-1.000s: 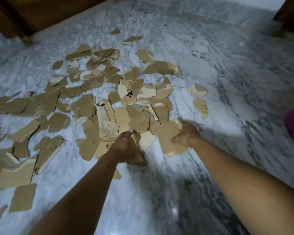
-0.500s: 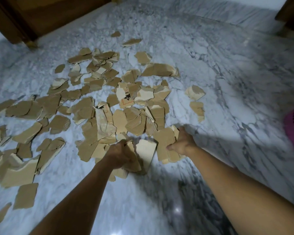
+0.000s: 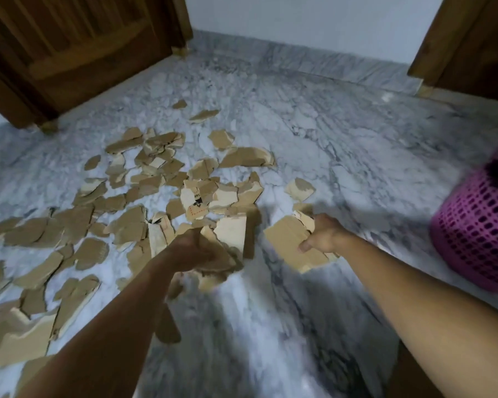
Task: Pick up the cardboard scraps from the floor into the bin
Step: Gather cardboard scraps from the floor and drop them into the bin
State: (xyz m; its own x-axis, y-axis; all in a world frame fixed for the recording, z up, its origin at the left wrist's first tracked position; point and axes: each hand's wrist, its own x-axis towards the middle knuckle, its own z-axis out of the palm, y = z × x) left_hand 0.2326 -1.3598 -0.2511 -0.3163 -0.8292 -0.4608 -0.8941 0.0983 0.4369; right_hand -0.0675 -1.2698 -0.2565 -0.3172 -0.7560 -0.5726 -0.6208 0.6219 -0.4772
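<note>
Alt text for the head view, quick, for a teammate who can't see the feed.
Both hands hold torn cardboard above a marble floor: the left hand grips a crumpled handful, the right hand holds flat pieces. More scraps litter the floor at left; a pink mesh bin stands at the right edge.

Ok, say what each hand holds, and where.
Left hand grips a bundle of scraps by their lower ends; right hand pinches a flat stack at its right edge.
</note>
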